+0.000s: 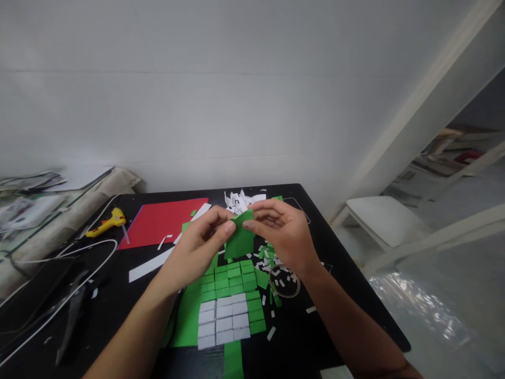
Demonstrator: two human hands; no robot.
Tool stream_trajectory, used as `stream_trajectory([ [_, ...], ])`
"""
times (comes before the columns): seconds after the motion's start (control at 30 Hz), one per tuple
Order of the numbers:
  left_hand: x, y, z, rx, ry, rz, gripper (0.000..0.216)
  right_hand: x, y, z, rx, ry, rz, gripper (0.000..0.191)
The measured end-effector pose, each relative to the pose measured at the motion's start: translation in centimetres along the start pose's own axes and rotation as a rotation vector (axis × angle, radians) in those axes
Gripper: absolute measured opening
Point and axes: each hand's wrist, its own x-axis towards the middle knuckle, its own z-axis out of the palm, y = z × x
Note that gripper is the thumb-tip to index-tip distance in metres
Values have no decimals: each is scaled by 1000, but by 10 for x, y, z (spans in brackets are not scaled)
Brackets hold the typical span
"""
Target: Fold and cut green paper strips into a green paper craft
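A piece of green paper [240, 243] is held up over the table between both hands, its upper edge bent over. My left hand [201, 242] pinches its upper left corner between thumb and fingers. On the other side, my right hand [282, 229] grips the upper right edge with the thumb in front. Below the hands lie rows of small green paper pieces [230, 280] and a block of white paper pieces [224, 320]. Under these is a larger green sheet [187, 316]. A green strip [233, 360] lies at the near edge.
A red sheet [161, 223], a yellow glue gun [106, 223] and scissors [73, 316] lie to the left on the black table [339, 310]. White scraps [240, 201] are heaped at the back. A roll of tape [284, 281] sits among clippings at right. A white chair [374, 218] stands beyond.
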Motion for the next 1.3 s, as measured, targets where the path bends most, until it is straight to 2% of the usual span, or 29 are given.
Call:
stream_trajectory([
  [0.17,0,0,-2,22,-10,-14,30,0,1,0,36,2,47,28],
  [0.3,-1,0,-4,-36,-83,-74,35,1,1,-2,68,-56,59,27],
  [0.4,-2,2,-6,-80,-104,-86,37,2,-1,-5,63,-110,29,21],
  [0.5,-3,4,-8,-84,-113,-65,27,2,-3,-7,22,-161,5,15],
  [0.57,-3,5,-8,-87,-140,-70,21,2,-4,-7,-24,-158,-16,13],
  [0.67,-2,6,-9,-47,-166,-73,29,-1,-3,-6,-84,-108,-71,12],
  [0.87,-3,7,-11,77,-120,-28,36,-3,1,-5,-245,-38,-192,14],
  [1.03,-5,10,-11,77,-111,-18,35,-3,0,-7,-374,-26,-301,12],
  [1.17,-4,6,-13,100,-84,9,31,-4,-2,-8,-484,-77,-389,13],
  [1.3,-1,2,-16,284,-16,122,16,-4,-4,-8,-560,-144,-449,17],
])
